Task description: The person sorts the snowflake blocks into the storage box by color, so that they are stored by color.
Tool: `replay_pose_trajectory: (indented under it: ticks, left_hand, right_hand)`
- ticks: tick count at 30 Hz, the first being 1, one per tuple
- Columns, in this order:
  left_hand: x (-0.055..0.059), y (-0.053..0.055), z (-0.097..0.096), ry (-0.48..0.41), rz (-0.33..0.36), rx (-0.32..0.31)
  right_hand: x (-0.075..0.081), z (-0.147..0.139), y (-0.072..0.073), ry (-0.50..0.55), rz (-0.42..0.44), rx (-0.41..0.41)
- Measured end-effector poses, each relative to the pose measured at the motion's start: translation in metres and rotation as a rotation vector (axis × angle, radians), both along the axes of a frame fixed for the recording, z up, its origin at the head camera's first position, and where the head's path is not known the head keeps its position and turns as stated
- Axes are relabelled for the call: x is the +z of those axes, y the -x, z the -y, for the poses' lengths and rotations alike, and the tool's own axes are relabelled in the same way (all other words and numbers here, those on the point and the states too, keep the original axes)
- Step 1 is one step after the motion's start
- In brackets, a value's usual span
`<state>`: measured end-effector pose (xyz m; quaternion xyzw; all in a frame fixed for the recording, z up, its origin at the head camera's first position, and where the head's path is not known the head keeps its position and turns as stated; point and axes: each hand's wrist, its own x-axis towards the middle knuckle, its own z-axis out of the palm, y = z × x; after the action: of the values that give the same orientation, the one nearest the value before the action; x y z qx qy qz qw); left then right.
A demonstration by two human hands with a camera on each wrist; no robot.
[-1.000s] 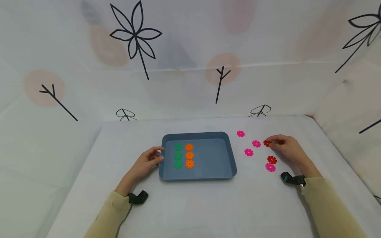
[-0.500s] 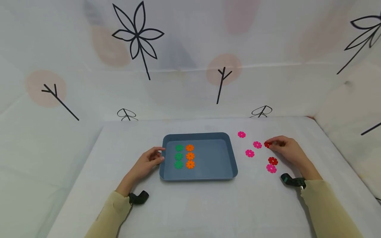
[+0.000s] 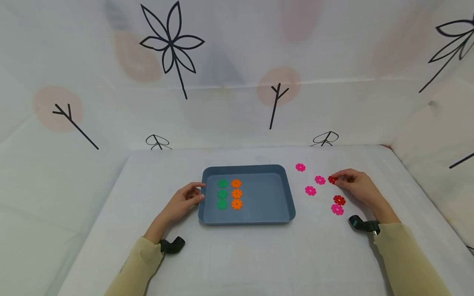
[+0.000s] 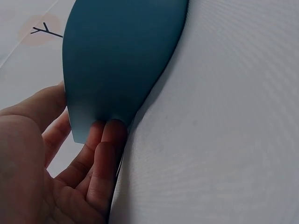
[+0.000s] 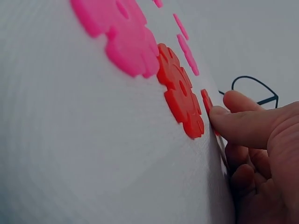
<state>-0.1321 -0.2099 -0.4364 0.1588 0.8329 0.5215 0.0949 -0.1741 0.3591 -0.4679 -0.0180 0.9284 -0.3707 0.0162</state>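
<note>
My left hand (image 3: 183, 199) holds the left rim of a blue-grey tray (image 3: 284, 193), its thumb over the edge and curled fingers against the outer wall in the left wrist view. In the tray lie a column of green flower-shaped plastic discs (image 3: 222, 193) and a column of orange ones (image 3: 236, 193). At the right, my right hand (image 3: 357, 187) pinches a red flower-shaped disc (image 3: 332, 179) at table level, partly hidden by the fingers. Nearer the wrist lies another red disc (image 5: 181, 93), overlapping or touching a pink disc (image 5: 122, 35).
Loose pink discs (image 3: 310, 190) are scattered between the tray and my right hand, one of them (image 3: 300, 167) farther back. White cloth covers the table (image 3: 252, 259). A patterned fabric wall (image 3: 229, 115) rises behind.
The head view has shifted very slightly. Both hands, the tray and the discs stay where they were.
</note>
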Motion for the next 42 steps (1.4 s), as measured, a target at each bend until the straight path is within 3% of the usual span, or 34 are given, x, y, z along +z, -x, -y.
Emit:
replay_pose_trajectory:
  ticks: [16,29,39,42]
  left_hand:
    - [-0.004,0.001,0.0,-0.007,-0.008,-0.001]
    - [-0.003,0.001,0.0,-0.017,-0.01,-0.005]
    - [-0.003,0.001,0.0,-0.011,-0.021,-0.011]
    - [-0.012,0.005,0.003,0.006,-0.013,0.002]
  right_hand:
    - [-0.001,0.002,0.0,-0.004,-0.002,-0.017]
    - [-0.003,0.001,0.001,-0.011,-0.064,0.031]
    - [-0.002,0.003,0.0,-0.009,-0.021,0.01]
    - [-0.002,0.004,0.0,0.003,-0.02,0.0]
